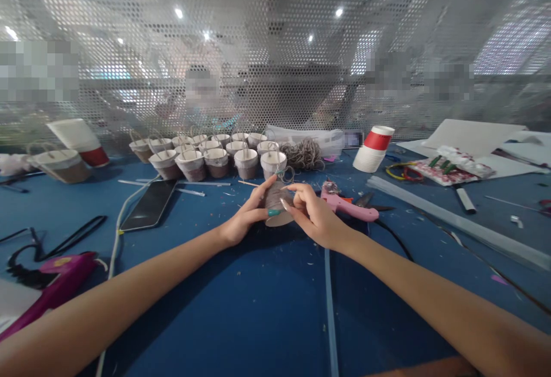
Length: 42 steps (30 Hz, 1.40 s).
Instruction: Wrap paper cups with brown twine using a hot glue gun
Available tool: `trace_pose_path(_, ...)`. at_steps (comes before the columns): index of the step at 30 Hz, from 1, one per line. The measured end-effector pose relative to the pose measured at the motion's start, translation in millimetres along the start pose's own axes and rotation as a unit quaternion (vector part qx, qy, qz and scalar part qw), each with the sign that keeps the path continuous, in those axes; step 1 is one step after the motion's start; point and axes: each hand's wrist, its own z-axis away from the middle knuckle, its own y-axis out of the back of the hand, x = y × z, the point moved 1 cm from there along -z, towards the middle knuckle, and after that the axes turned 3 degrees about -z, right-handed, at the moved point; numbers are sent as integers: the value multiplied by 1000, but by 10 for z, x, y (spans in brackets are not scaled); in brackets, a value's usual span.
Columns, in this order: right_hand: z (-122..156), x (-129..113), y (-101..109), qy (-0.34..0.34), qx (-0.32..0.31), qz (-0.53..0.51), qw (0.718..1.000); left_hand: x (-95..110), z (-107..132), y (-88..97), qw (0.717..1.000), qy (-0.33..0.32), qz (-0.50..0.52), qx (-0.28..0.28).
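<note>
My left hand (247,214) grips a small paper cup (275,196) wound with grey-brown yarn, held tilted just above the table with its pale rim toward me. Against the cup's right side rest the fingertips of my right hand (312,212), thumb and index close together; whether a strand is pinched between them is too small to tell. Behind the cup lies a tangled heap of grey yarn (303,154). A pink glue gun (350,208) is just right of my right hand. Several yarn-wrapped cups with handles (246,164) stand behind my hands.
Stacked red-and-white paper cups (373,148) stand at the back right. A dark phone (150,205) and a white cable (115,245) lie left, near a magenta glue gun (71,271). Clear glue sticks (456,216) lie right. A perforated metal screen (275,50) rises behind the blue table (241,314).
</note>
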Motion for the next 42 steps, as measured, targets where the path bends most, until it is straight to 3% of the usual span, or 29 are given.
trace_pose_path(15,3,44,46,48,-23,-9,999,31,7,-41,998,6,63,13)
trace_pose_path(22,17,77,60,38,-28,-31,998,18,13,-42,993,-26,115,-16)
trace_pose_path(29,16,97,50,25,-25,-35,999,103,14,37,998,11,-56,-28)
trace_pose_path(32,10,73,56,14,3,-24,1000,137,-1,78,997,21,-66,-36)
trace_pose_path(35,6,54,88,7,58,-9,998,132,-18,89,998,16,-55,10)
trace_pose_path(38,4,50,113,-8,100,-25,995,110,-35,65,994,-4,-47,97)
trace_pose_path(42,8,12,59,-45,92,-94,990,75,-51,34,972,-50,-57,221)
